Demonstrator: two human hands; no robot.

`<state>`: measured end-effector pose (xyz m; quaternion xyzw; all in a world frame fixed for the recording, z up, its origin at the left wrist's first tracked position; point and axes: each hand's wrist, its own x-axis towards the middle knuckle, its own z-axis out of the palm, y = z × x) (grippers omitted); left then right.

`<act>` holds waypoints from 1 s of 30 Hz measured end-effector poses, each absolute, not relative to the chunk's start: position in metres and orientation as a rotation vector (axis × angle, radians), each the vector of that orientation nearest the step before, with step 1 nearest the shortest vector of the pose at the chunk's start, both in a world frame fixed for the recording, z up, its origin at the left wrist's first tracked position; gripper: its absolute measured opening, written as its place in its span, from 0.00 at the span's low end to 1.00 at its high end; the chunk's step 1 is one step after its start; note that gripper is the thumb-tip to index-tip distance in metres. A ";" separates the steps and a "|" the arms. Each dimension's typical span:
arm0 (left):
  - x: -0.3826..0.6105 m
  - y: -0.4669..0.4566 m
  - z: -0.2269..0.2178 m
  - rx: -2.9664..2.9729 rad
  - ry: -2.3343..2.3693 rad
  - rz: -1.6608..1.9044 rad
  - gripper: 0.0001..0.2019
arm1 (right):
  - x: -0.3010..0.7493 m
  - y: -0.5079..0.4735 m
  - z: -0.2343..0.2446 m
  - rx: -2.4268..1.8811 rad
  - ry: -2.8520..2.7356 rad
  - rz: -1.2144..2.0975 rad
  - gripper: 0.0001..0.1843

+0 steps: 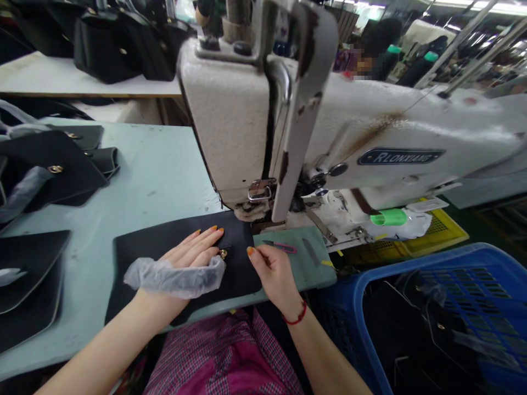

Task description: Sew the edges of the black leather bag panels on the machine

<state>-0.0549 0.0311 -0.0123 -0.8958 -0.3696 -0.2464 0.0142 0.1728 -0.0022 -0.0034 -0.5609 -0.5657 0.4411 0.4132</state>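
A dark blue badge (pixel 400 157) on the white sewing machine's arm (pixel 415 131) reads "RLONXIANG" in pale capitals.

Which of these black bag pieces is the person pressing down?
The piece under the left hand, by the sewing machine; the others lie further left, untouched.
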 end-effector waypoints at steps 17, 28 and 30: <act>-0.059 0.059 0.002 -2.886 -1.319 -0.481 0.19 | 0.175 -0.001 -0.004 -1.386 -1.395 1.253 0.23; -0.052 0.064 0.025 -2.760 -1.509 -0.467 0.21 | 0.180 -0.009 0.005 -1.298 -1.343 1.445 0.22; -0.052 0.063 0.027 -2.722 -1.455 -0.417 0.22 | 0.181 -0.006 0.005 -1.262 -1.339 1.487 0.22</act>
